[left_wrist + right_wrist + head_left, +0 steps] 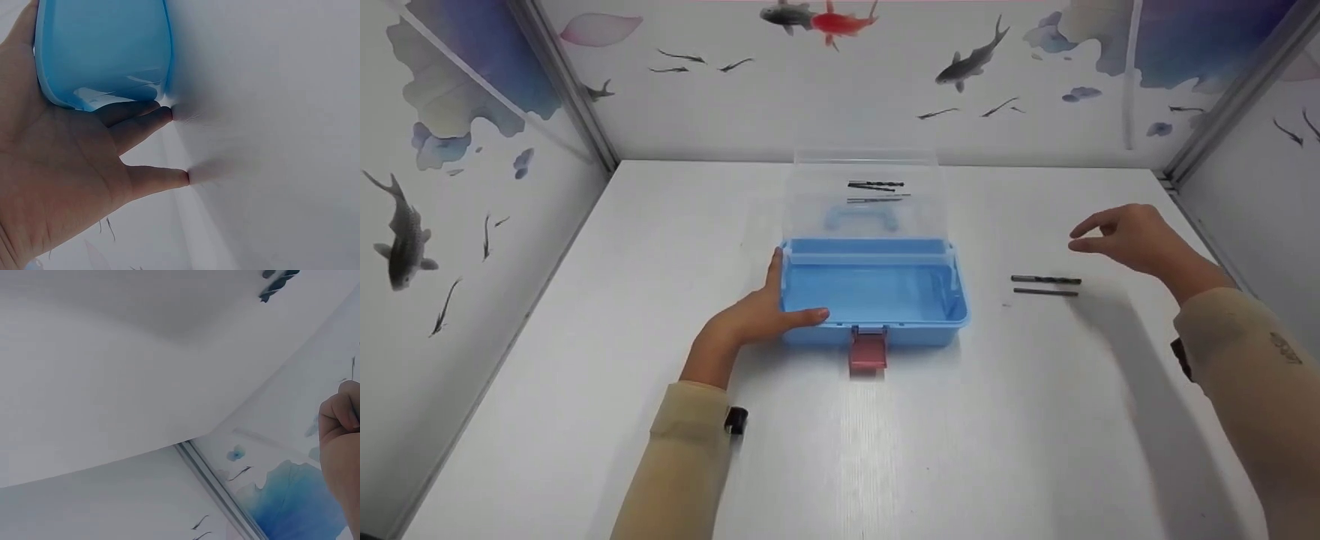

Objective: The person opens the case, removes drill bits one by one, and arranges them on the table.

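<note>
A blue toolbox (870,296) stands on the table with its clear lid (810,202) swung back and its pink latch (868,351) hanging down in front. My left hand (750,315) rests against its left end, thumb laid over the front rim. In the left wrist view the fingers of that hand (73,140) are straight and spread beside the blue wall, tips at the table. A thicker dark drill bit (1046,280) and a thinner one (1045,292) lie to the right of the box. Above and right of them hovers my right hand (1132,240), thumb and forefinger apart, nothing visible between them.
Several more drill bits (876,185) show in or through the clear lid; which one, I cannot tell. White panels printed with fish (971,60) border the white table (825,465) at the back and sides.
</note>
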A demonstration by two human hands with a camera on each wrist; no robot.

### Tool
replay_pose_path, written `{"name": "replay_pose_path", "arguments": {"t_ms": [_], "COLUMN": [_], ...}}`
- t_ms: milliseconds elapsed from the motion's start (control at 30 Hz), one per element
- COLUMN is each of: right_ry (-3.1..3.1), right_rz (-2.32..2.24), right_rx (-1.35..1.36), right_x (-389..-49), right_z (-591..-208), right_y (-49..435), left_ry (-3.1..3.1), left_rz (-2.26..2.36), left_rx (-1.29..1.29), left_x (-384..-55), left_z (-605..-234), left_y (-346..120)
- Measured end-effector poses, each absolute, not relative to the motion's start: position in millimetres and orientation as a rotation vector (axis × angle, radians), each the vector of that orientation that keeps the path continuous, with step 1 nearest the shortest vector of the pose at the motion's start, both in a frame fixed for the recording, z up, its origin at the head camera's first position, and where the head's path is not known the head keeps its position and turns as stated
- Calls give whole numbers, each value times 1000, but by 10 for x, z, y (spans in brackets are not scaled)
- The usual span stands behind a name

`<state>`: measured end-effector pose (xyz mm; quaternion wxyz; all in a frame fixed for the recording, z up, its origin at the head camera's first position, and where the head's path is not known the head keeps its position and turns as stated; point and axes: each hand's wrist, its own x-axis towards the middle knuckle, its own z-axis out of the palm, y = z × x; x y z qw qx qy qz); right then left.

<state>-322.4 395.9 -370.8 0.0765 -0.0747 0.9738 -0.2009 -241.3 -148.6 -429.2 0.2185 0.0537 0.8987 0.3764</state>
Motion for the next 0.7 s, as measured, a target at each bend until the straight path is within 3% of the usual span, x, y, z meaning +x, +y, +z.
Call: {"name": "replay_pose_path", "arguments": {"t_ms": [700], "right_ry": [2970], "right_rz": [-672], "right_rx": [-270], "right_x": [-3466], "right_z": [-3220], "right_y": [3449], "left_ry": [2490], "left_rz": [1048], "left_rx": [148], "left_x": [-2430], "left_z": [-4326], "left_y": [-1474]}}
